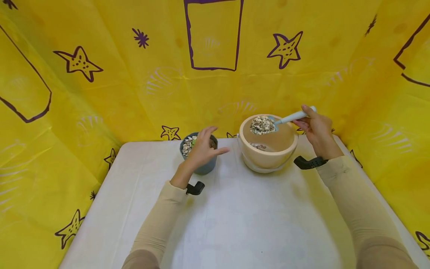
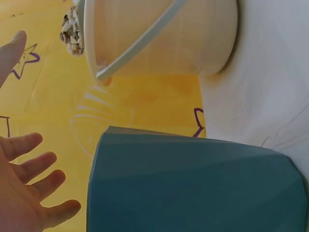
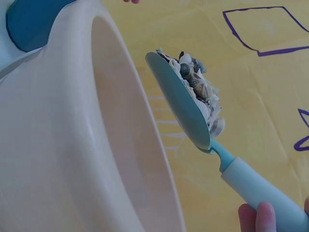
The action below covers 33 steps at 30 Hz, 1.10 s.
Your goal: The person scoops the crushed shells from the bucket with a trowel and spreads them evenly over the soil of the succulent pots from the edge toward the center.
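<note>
My right hand point(image 1: 315, 130) grips the pale blue handle of a small trowel point(image 3: 178, 104). Its scoop is heaped with small seashells point(image 1: 262, 125) and is held over the mouth of a cream bucket point(image 1: 268, 157). More shells lie at the bottom of that bucket. My left hand point(image 1: 203, 147) is above the blue-grey plant pot point(image 2: 193, 183), fingers spread and thumb apart, holding nothing. Shells and a bit of green show inside the pot in the head view, partly hidden by the hand. In the left wrist view the fingers point(image 2: 48, 188) stand apart from the pot's wall.
A white-covered table point(image 1: 255, 216) carries the pot and bucket near its back edge. Yellow sheeting point(image 1: 215, 89) with purple starfish drawings surrounds it at the back and sides. The bucket's pale carrying handle point(image 2: 145, 38) hangs down its side.
</note>
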Tool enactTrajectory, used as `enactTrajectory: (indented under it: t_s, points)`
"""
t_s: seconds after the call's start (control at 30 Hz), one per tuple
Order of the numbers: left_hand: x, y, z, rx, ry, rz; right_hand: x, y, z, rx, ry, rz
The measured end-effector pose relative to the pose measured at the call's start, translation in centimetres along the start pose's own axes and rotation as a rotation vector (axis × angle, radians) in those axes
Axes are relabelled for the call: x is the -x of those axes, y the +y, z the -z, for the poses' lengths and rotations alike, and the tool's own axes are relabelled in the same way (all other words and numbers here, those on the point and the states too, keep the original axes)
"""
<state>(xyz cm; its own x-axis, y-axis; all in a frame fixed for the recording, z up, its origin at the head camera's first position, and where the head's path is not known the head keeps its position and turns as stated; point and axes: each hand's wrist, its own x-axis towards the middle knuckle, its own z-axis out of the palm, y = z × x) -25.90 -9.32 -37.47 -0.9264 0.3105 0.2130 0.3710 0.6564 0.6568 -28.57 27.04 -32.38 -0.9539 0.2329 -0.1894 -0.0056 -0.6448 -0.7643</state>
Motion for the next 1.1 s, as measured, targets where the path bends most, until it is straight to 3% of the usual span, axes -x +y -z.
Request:
enactTrajectory:
  t_s: [0.43, 0.77, 1.1]
  points:
    - [0.2, -0.8, 1.0, -0.048, 0.035, 0.053, 0.1, 0.6, -1.4, 0.031, 0.035, 0.037]
    - [0.4, -1.6, 2.1, -0.017, 0.015, 0.055, 0.3, 1.3, -2.5, 0.069, 0.01, 0.04]
    - [0.9, -2.9, 2.8, 0.003, 0.009, 0.099, 0.5, 2.5, -3.9, 0.063, -0.001, 0.038]
